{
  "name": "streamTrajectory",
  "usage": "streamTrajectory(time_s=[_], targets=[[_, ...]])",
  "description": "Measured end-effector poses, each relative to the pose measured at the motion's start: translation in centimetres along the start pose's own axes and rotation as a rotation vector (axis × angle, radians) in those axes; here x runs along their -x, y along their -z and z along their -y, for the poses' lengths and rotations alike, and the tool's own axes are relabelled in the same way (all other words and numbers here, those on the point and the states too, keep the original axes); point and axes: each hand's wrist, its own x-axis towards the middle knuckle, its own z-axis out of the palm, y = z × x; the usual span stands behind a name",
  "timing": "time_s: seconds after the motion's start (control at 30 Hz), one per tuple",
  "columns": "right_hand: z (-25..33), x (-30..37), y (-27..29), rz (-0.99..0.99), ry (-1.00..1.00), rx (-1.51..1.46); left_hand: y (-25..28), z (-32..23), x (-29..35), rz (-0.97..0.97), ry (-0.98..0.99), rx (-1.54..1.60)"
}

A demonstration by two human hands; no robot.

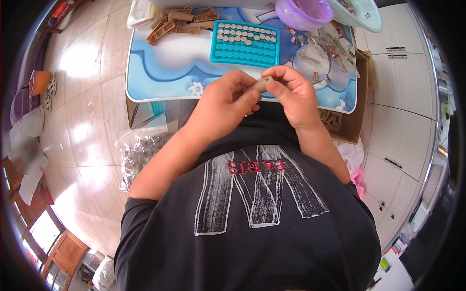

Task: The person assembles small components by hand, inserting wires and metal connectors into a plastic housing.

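A small tan plastic piece [262, 86], rounded and with a dark spot near its top end, is held between both hands just past the table's near edge. My left hand [224, 103] grips its left end with curled fingers and thumb. From the other side, the thumb and forefinger of my right hand [294, 94] pinch its right end. Beyond the hands lies a teal tray [245, 59] of round pockets. Pale round discs [245, 33] fill its far rows, while the near rows show bare teal.
Brown plastic parts [180, 22] are heaped at the table's far left. A purple bowl [298, 13] and a pale basin [365, 14] stand at the far right, with tangled wired components [318, 52] nearer. A cardboard box [359, 102] sits beside the table's right edge.
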Motion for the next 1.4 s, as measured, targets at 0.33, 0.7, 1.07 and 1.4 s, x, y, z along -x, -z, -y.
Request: streamTrajectory(time_s=[0.33, 0.7, 1.07, 1.4], targets=[[1.1, 0.0, 5.5, -0.342, 0.238, 0.666, 0.3, -0.1, -0.8, 0.142, 0.293, 0.582], [2.0, 0.2, 4.8, -0.198, 0.236, 1.341, 0.3, 0.5, -1.4, 0.067, 0.309, 0.627], [0.1, -0.6, 4.2, -0.166, 0.361, 1.47, 0.1, 0.5, -1.3, 0.035, 0.301, 0.612], [1.6, -1.4, 5.4, -0.01, 0.191, 1.332, 0.2, 0.9, -1.1, 0.051, 0.302, 0.641]])
